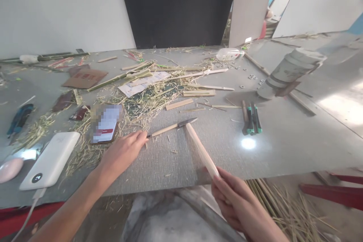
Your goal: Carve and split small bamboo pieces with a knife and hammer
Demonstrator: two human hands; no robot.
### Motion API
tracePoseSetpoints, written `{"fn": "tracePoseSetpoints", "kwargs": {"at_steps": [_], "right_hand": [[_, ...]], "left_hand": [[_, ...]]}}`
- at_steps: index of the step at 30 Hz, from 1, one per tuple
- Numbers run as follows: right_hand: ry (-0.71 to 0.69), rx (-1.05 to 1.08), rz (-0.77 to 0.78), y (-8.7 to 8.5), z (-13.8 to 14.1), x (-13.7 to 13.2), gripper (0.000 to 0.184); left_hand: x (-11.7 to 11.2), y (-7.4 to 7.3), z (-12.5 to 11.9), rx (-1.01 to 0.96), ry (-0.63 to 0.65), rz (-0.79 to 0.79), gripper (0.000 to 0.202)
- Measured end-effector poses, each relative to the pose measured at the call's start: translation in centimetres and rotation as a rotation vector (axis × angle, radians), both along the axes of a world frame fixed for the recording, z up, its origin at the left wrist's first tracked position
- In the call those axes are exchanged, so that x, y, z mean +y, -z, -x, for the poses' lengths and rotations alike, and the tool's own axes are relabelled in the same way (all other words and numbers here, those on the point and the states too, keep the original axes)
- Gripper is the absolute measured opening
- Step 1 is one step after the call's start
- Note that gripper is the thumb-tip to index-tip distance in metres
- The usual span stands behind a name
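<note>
My right hand (234, 196) is wrapped round the pale wooden handle of a hammer (201, 147). The hammer's dark metal head is low over the grey table, touching or just above the far end of a slim wooden stick (165, 130). My left hand (129, 147) is closed at the stick's near end, where a thin dark piece shows by the fingertips. Whether that dark piece is part of the stick I cannot tell. Bamboo shavings (153, 102) lie beyond both hands, and a phone (106, 124) rests beside my left hand.
A white power bank (51, 160) with a cable lies at the left, near blue-handled pliers (21, 119). Green-and-black cutters (253, 119) lie to the right, before a tumbler (286, 73). Bamboo strips (198, 93), small rings (252, 77) and a plastic bottle (229, 54) are farther back.
</note>
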State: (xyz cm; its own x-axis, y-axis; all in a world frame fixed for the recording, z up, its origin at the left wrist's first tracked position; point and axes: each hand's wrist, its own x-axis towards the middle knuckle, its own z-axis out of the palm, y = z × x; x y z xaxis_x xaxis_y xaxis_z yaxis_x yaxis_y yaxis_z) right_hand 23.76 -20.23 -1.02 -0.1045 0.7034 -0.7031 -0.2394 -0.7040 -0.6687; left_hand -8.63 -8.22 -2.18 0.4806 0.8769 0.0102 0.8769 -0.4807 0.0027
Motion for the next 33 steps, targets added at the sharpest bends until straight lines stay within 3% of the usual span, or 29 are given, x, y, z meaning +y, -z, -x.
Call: {"fn": "tracePoseSetpoints", "kwargs": {"at_steps": [3,6,11,14,16,19,25,29,33], "right_hand": [[0.102,-0.039,-0.072,-0.7,-0.9,0.8,0.073],[0.212,-0.105,-0.18,-1.7,-2.1,2.1,0.074],[0.215,-0.118,-0.427,-3.8,-0.8,5.0,0.066],[0.163,-0.134,-0.568,-4.9,1.4,6.9,0.057],[0.128,-0.15,-0.662,-5.3,2.7,8.1,0.049],[0.061,-0.184,-0.767,-5.5,4.0,9.2,0.046],[-0.063,-0.123,-0.748,-4.8,6.0,9.5,0.053],[-0.025,-0.101,-0.74,-4.2,6.9,9.8,0.049],[0.015,-0.091,-0.743,-3.5,7.1,10.8,0.048]], "left_hand": [[0.1,-0.3,0.2,-0.055,0.013,0.054,0.019],[0.3,-1.1,-0.1,-0.232,0.016,0.086,0.024],[0.4,-3.0,-2.7,-0.855,-0.259,0.192,0.029],[0.3,-3.8,-4.9,-1.228,-0.301,0.279,0.028],[0.1,-4.5,-6.1,-1.356,-0.274,0.367,0.026],[-0.2,-5.6,-7.6,-1.351,-0.147,0.429,0.021],[-0.7,-6.8,-9.2,-1.403,-0.028,0.279,0.011],[-0.2,-7.3,-9.2,-1.385,-0.017,0.225,0.009],[1.9,-9.9,-8.7,-1.448,0.087,0.194,0.019]]}}
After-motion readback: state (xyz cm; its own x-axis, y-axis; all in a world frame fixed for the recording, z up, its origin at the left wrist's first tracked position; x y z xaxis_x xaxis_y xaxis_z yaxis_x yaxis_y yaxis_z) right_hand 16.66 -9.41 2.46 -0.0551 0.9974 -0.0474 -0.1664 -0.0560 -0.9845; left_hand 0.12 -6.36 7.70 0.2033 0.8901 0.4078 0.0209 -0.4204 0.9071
